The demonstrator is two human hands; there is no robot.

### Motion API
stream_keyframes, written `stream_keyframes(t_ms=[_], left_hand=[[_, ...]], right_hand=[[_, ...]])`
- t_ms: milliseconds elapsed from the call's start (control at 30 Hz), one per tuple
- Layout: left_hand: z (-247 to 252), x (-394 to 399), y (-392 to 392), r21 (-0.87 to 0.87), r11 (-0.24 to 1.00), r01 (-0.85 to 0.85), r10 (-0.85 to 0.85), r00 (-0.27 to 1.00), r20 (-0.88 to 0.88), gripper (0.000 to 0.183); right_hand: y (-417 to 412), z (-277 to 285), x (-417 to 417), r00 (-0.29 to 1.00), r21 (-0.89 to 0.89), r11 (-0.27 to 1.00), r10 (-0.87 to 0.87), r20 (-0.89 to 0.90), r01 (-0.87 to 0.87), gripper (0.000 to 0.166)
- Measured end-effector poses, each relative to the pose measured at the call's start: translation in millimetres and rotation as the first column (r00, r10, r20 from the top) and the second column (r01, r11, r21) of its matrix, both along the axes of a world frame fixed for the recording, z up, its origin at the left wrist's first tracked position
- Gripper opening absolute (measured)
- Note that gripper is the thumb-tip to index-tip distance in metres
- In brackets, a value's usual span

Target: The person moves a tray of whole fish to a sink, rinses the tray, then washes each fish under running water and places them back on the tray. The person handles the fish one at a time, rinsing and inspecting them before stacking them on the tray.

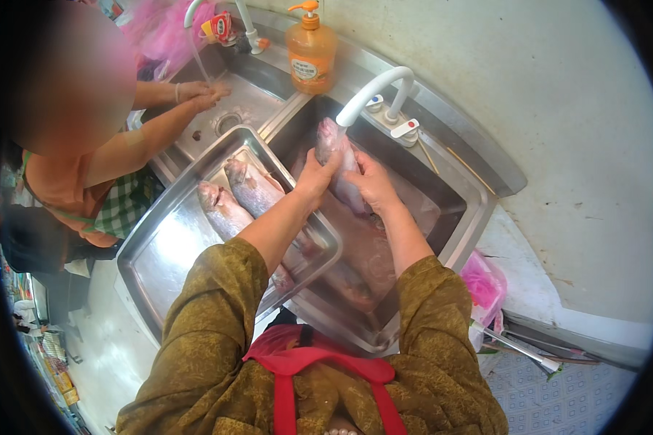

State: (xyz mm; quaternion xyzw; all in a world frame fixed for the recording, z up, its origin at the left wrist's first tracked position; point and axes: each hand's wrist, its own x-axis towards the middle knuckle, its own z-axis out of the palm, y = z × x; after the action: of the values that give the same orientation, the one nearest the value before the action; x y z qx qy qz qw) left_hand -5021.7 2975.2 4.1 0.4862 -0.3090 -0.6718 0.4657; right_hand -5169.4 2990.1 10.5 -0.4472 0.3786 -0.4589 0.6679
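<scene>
Under the mouth of a white curved faucet (pixel 367 95), a pale whole fish (pixel 340 179) is held by both my hands over the right basin of a steel sink (pixel 451 179). My left hand (pixel 316 173) grips its left side near the upper end, and my right hand (pixel 374 182) holds the other side lower down. Cloudy reddish water (pixel 367 247) lies in the basin, with another fish (pixel 351 285) partly submerged. Two whole fish, one (pixel 253 185) beside the other (pixel 220 209), rest in a steel tray (pixel 152 261); my left forearm partly covers them.
At left, a co-worker's hands (pixel 201 97) meet under running water in the other basin (pixel 250 84). An orange pump bottle (pixel 311 54) stands on the sink's back ledge. Tap handles (pixel 405 130) and a thin wooden stick (pixel 470 171) are on the right. Pink bags (pixel 481 283) hang beyond the sink.
</scene>
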Motion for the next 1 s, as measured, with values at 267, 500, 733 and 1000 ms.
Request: stream_keyframes(t_ms=[267, 500, 733, 1000], left_hand=[[8, 5, -4, -0.06, 0.992, 0.107, -0.095, 0.981, 0.171, 0.076], [12, 8, -7, -0.085, 0.994, 0.072, -0.075, 0.997, -0.031, 0.063], [21, 7, -5, -0.068, 0.998, 0.009, -0.01, 1.0, -0.028, 0.056], [9, 12, -17, -0.052, 0.997, 0.065, -0.075, 0.972, -0.221, 0.052]], right_hand=[[2, 5, 9, 0.986, -0.049, 0.998, 0.039, 0.161, -0.032, 0.051], [-2, 11, 6, 0.971, -0.111, 0.991, 0.043, -0.237, -0.071, 0.047], [-3, 8, 10, 0.931, -0.173, 0.984, -0.019, -0.364, -0.048, 0.06], [0, 11, 15, 0.983, -0.149, 0.989, 0.05, 0.175, -0.024, 0.057]])
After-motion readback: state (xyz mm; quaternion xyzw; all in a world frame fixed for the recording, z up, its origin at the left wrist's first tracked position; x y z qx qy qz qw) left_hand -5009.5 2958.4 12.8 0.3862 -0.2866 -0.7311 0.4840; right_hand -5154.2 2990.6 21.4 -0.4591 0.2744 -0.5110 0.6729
